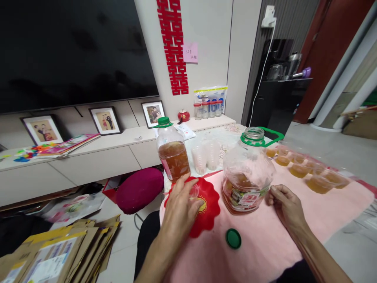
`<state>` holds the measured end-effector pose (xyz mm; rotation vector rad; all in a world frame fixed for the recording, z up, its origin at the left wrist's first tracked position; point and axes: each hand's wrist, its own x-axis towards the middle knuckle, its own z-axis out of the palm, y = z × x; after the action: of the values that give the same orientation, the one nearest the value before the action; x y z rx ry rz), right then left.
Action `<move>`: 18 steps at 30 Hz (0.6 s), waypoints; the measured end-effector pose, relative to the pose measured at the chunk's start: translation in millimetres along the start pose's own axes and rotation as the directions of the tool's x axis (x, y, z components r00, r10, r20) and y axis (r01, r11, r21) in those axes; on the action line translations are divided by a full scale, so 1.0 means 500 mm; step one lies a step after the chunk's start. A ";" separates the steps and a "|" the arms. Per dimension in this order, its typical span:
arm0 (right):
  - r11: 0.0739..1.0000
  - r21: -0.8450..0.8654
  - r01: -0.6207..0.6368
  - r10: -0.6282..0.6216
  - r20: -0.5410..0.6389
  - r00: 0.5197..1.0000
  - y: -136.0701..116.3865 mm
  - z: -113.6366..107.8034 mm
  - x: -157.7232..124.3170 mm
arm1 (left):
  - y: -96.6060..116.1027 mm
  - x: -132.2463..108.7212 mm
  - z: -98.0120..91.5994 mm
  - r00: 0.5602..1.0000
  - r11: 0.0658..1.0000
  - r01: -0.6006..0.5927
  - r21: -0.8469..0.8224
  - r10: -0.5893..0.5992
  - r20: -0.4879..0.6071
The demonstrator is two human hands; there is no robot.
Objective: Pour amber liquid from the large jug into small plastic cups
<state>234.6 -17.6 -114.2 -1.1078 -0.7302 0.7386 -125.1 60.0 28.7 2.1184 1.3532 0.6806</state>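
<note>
My left hand (183,202) is over a red scalloped plate (210,220), its thumb and fingers curved round a clear plastic cup (194,191) that is partly hidden. Beside the big clear jar (249,161), my right hand (284,200) has its fingers curled in, the tips close against the jar's lower right side. The jar stands upright and uncapped, with amber liquid in its lower part and a green handle at its neck. In front of it lies a green cap (233,238). A second jar (174,157), green-capped and fuller of amber liquid, stands behind the plate.
A pink cloth (259,243) covers the near table. Several clear cups of amber liquid (300,169) stand at the right. Stacked clear cups (205,157) are between the jars. To the left are a magenta stool (140,190) and flattened cardboard (64,251) on the floor.
</note>
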 end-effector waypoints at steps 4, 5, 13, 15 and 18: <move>0.999 0.028 0.030 -0.030 -0.001 1.000 -0.008 0.009 -0.007 | 0.071 0.002 0.072 0.998 0.975 0.049 -0.219 -0.040 0.045; 0.999 0.036 0.040 -0.040 -0.002 0.999 -0.009 0.010 -0.008 | 0.086 0.006 0.093 0.994 0.942 0.094 -0.322 -0.074 0.076; 0.998 0.063 0.028 -0.032 0.061 0.998 -0.023 0.023 -0.013 | 0.112 0.035 0.228 0.991 0.584 0.123 -0.803 -0.024 0.135; 0.998 0.056 0.007 -0.012 0.106 0.994 -0.028 0.027 -0.018 | 0.109 0.034 0.239 0.989 0.627 0.135 -0.767 -0.043 0.138; 0.999 0.033 -0.025 0.018 0.200 0.980 -0.036 0.033 -0.025 | 0.110 0.028 0.240 0.983 0.666 0.154 -0.730 -0.032 0.178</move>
<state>217.1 -24.3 -94.4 -1.0203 -0.8724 0.8872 -4.5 33.7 -20.8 1.3830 0.8621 0.8306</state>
